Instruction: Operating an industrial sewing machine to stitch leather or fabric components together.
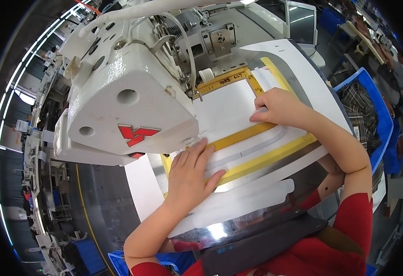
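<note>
A yellow frame (241,136) with handwritten marks on its far bar lies on the bed of a white industrial sewing machine (141,87). Inside it is a flat white sheet (227,109). My left hand (190,172) lies open at the frame's near left corner, fingers spread and thumb out to the right. At the right side of the frame is my right hand (282,108), its fingers curled in over the sheet's edge. A small pale spot shows by its thumb; whether it is a held item or a nail is unclear.
Yellow tape strips (266,158) border white paper and a clear sheet around the frame. The machine head overhangs at left. A blue bin (383,124) with dark plaid cloth stands at right, a screen (301,24) at the back. My dark apron (252,241) meets the table edge.
</note>
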`<action>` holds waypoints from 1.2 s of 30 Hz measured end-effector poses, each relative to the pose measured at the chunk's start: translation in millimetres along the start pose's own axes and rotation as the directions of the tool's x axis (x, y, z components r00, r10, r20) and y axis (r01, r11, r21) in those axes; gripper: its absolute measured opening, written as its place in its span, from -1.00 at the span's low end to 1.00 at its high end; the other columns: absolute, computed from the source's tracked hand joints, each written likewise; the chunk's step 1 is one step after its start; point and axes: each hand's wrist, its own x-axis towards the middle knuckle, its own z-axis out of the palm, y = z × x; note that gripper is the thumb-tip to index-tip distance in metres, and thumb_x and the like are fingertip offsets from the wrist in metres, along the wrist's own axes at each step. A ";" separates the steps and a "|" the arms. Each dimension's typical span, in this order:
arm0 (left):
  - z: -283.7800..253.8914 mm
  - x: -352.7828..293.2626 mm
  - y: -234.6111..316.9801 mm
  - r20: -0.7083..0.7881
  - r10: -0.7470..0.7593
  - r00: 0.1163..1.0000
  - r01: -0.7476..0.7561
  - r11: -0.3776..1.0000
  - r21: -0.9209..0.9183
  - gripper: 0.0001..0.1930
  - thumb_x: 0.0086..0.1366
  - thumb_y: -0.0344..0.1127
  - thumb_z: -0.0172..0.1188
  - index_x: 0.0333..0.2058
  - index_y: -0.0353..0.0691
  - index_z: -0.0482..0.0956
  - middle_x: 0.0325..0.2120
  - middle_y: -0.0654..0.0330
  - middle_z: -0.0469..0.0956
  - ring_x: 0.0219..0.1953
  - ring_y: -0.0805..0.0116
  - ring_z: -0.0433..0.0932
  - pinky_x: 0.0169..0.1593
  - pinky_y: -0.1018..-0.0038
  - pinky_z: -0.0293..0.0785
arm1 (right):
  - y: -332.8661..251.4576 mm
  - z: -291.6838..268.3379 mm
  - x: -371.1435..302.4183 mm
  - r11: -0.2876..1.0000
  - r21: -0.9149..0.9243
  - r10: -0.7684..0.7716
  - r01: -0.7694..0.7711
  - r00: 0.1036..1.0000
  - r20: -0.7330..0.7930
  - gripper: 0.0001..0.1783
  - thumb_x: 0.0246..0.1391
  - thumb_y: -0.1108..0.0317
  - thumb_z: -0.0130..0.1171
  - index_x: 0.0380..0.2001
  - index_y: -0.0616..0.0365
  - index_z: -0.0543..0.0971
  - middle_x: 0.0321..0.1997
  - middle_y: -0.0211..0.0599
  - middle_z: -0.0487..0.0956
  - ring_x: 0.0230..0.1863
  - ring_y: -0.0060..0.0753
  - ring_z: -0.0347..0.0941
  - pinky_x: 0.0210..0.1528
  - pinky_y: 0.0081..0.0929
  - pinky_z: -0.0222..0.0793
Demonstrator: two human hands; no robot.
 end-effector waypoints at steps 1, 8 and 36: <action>0.5 -0.1 -0.4 -0.007 0.004 1.000 -0.004 1.000 -0.002 -0.46 0.08 -0.13 0.32 0.03 -0.21 0.47 0.08 0.07 0.44 0.03 0.05 0.44 0.12 0.21 0.31 | -0.3 -0.2 0.9 1.000 -0.017 0.011 -0.011 1.000 0.011 -0.56 -0.02 -0.03 0.30 -0.51 0.19 0.57 -0.50 -0.13 0.55 -0.40 -0.21 0.45 -0.36 -0.35 0.30; 6.6 -0.6 -2.6 -0.062 0.038 0.997 -0.037 0.999 0.011 -0.45 0.08 -0.11 0.33 0.03 -0.20 0.46 0.06 0.06 0.42 0.03 0.03 0.43 0.13 0.19 0.29 | 5.9 2.3 1.5 0.999 -0.039 0.015 -0.020 0.991 -0.132 -0.49 -0.17 -0.02 0.42 -0.60 0.10 0.36 -0.55 -0.21 0.45 -0.44 -0.19 0.40 -0.38 -0.36 0.26; 18.0 -14.1 31.8 0.194 0.499 0.845 -0.439 0.853 -0.283 -0.54 0.23 -0.09 0.19 0.08 -0.10 0.44 0.20 0.17 0.33 0.24 0.16 0.30 0.26 0.22 0.22 | -19.6 37.1 4.8 0.756 -0.011 -0.649 0.654 0.748 -0.141 -0.73 0.12 0.18 0.16 -0.25 0.15 0.57 -0.16 -0.26 0.57 -0.06 -0.21 0.39 0.13 -0.27 0.22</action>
